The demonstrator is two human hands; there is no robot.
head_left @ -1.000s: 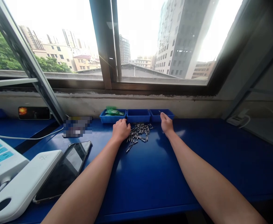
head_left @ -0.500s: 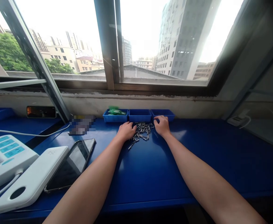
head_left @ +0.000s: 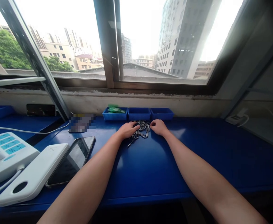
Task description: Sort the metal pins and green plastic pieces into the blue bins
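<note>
Small, slim metal pins, silvery and dark, lie in a loose pile on the blue tabletop. My left hand rests at the pile's left side, with its fingers apart over the pins. At the right edge of the pile, my right hand has its thumb and fingertips drawn together; what lies between them is too small to make out. Just behind the pile stand three blue bins: a left bin with green plastic packets, a middle bin and a right bin.
On the left lie a phone, a white power bank and a white power strip with cables. Another phone leans against the wall. A metal shelf post rises at the left, before the window. A charger sits far right.
My right hand has come down from the front of the right bin to the pile's right edge. My left hand has shifted slightly right, further over the pins.
</note>
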